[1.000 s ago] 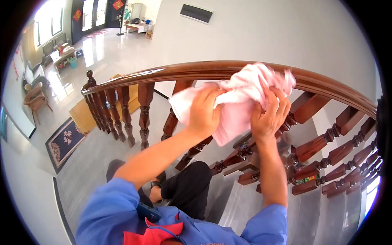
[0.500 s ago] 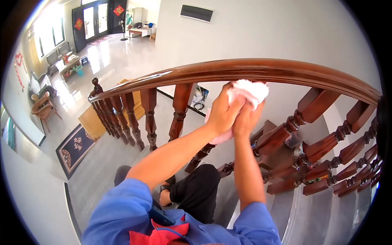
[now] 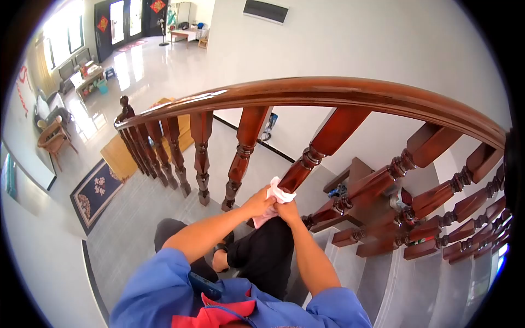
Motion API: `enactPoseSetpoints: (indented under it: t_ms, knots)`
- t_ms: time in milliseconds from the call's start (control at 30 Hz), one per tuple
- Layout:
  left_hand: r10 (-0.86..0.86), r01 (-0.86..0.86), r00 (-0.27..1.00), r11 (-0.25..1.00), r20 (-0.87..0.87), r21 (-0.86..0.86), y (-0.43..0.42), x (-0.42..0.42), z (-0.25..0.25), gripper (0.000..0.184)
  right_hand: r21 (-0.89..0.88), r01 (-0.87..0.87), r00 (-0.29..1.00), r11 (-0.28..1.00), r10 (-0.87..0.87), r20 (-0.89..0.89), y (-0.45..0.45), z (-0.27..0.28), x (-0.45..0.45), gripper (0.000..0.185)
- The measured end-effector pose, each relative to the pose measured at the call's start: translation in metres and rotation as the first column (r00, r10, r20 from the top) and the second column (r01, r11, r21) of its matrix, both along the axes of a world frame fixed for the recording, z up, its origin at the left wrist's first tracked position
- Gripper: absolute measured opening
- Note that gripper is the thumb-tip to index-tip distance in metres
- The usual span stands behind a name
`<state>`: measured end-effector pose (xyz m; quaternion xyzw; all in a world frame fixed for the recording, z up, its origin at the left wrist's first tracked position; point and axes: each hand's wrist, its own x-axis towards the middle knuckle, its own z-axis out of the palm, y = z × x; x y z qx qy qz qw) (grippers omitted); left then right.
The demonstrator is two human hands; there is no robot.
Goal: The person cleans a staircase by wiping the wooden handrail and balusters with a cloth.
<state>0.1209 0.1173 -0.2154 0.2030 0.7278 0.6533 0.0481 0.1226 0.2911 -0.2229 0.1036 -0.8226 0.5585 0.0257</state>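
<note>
Surface: stairs (image 3: 403,290), grey, smooth, w/ pale edge lines, fanning out on my R; handrail (image 3: 328,91) curving across above my hands.
Room, below L: floor (image 3: 153,68), pale, glossy, w/ window glare; rug (image 3: 99,188), dark w/ floral motif & patterned border; armchair (image 3: 53,138), brown, rounded back; dbl. doors (image 3: 103,33), dark, w/ red diamond signs; wall (image 3: 355,46), plain white, w/ dark oblong panel (image 3: 266,11).
Rail & posts: red-brown, wood-look, high shine. Handrail broad, w/ grooved side. Balusters (image 3: 244,136) squared at top, turned into rings & bulbs lower down.
Cloth (image 3: 280,193): 1 pc., pale pink, soft, crumpled; bunched against lower part of slanting post (image 3: 311,157), well below handrail.
Grip: L hand (image 3: 258,203) & R hand (image 3: 287,211) close together, both closed on cloth, fingers curled; exact finger positions too small to tell.
Clothing: blue sleeves (image 3: 150,284), black trousers (image 3: 265,254), matte.
</note>
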Motion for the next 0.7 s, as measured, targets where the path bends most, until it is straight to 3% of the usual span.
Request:
enactPoseSetpoints:
  t_ms: [33,100,133,167,233,267,300,367,467,567,633,700]
  knots:
    - [0.000,0.000,1.000,1.000,0.017,0.013,0.000,0.003,0.002,0.048,0.071,0.104,0.994,0.992,-0.101,-0.044,-0.015,0.036,0.021,0.046]
    - [0.159,-0.152,0.982,0.986,0.099,-0.074,-0.005,0.005,0.007,0.039,0.187,0.188,0.976,0.964,-0.162,-0.147,-0.022,0.060,0.041,0.047]
    - [0.198,-0.199,0.962,0.980,0.186,-0.012,-0.008,0.008,0.014,0.037,0.205,0.260,0.964,0.944,-0.239,-0.119,-0.031,0.076,0.053,0.048]
    - [0.232,-0.253,0.933,0.967,0.274,0.042,-0.012,0.011,0.021,0.034,0.278,0.344,0.933,0.897,-0.293,-0.209,-0.036,0.078,0.060,0.048]
    - [0.304,-0.326,0.918,0.944,0.256,0.047,-0.029,0.022,0.053,0.033,0.071,0.370,0.929,0.926,-0.367,-0.054,-0.054,0.095,0.082,0.046]
    - [0.351,-0.385,0.907,0.915,0.231,0.123,-0.034,0.024,0.058,0.033,-0.050,0.314,0.949,0.948,-0.312,0.047,-0.064,0.104,0.090,0.043]
    - [0.398,-0.436,0.894,0.878,0.204,0.198,-0.039,0.025,0.062,0.033,-0.047,0.313,0.949,0.949,-0.310,0.060,-0.075,0.112,0.093,0.043]
    - [0.526,-0.534,0.843,0.797,0.111,0.282,-0.057,0.039,0.101,0.036,-0.083,0.241,0.942,0.967,-0.254,-0.221,-0.098,0.126,0.090,0.042]
    - [0.711,-0.681,0.701,0.648,0.048,0.340,-0.076,0.045,0.141,0.039,-0.282,0.179,0.933,0.942,-0.254,-0.254,-0.118,0.143,0.055,0.042]
    - [0.758,-0.676,0.651,0.555,0.039,0.484,-0.094,0.015,0.144,0.049,-0.305,0.237,0.924,0.922,-0.311,-0.221,-0.129,0.155,0.015,0.041]
    - [0.691,-0.601,0.721,0.595,0.043,0.534,-0.100,-0.014,0.140,0.056,-0.311,0.287,0.890,0.906,-0.373,-0.263,-0.138,0.180,0.003,0.043]
    - [0.534,-0.434,0.841,0.573,0.085,0.695,-0.098,-0.026,0.155,0.058,-0.305,0.323,0.857,0.896,-0.413,-0.307,-0.144,0.200,-0.012,0.045]
